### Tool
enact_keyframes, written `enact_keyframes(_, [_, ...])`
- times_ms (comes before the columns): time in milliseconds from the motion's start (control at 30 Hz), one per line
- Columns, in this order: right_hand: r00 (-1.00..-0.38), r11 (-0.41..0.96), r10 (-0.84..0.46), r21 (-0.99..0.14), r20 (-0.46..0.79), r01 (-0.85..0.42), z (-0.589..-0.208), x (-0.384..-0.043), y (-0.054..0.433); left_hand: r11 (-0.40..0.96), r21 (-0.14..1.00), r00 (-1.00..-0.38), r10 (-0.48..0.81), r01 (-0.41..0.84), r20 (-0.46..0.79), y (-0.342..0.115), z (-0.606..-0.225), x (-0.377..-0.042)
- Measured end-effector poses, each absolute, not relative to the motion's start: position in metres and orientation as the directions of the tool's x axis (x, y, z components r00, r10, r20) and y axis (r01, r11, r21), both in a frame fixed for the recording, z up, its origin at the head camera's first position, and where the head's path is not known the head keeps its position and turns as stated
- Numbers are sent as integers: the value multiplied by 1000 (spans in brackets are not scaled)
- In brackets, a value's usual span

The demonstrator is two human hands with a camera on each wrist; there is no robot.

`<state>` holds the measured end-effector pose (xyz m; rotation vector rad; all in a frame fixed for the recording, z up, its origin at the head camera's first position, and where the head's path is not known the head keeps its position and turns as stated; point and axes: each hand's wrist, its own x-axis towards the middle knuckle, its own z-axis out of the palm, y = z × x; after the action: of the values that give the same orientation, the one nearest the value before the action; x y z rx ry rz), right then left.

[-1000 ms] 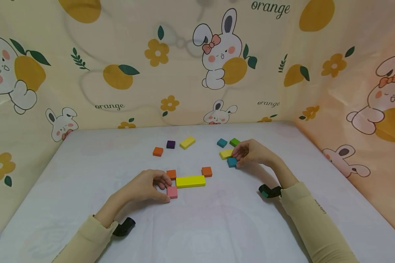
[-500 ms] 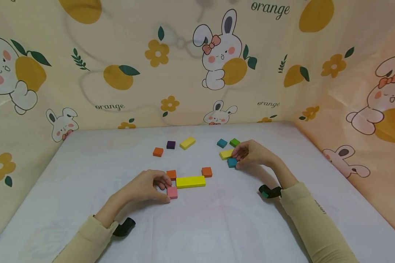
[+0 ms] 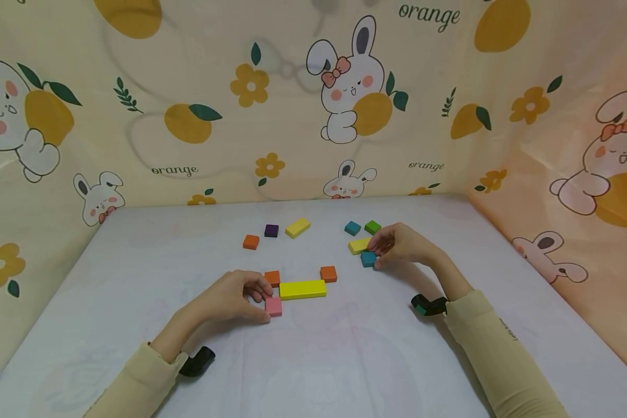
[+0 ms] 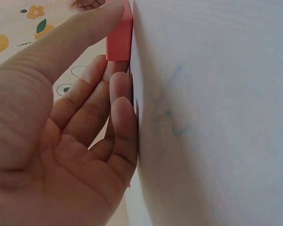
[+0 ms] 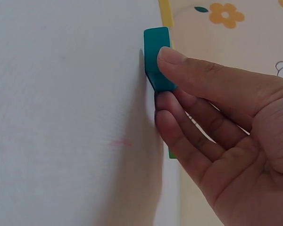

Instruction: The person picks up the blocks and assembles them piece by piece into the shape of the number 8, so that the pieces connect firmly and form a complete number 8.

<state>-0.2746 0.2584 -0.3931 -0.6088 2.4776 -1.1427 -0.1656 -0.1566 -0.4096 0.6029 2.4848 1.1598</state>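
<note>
Btwn fingers (image 4: pixel 123 117): pink blk (image 3: pixel 273 306) L, blue blk (image 3: pixel 368 259) R.

Cream backdrop (image 3: pixel 287 128) (rabbit-printed), white tabletop (image 3: pixel 339 354).

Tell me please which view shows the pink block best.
The head view: the pink block shows nearly whole, held by the left hand. The left wrist view shows it larger, partly behind the thumb; the right wrist view lacks it.

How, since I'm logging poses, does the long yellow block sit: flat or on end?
Flat: in the head view, the long yellow block shows a broad top and low front.
</note>
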Motion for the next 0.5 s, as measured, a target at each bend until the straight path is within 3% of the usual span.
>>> enact_keyframes(500, [-865,644,-484,-722,-129,-253,-387,-270,253,573,781,-848,518,248,-111,-157,-410,-167])
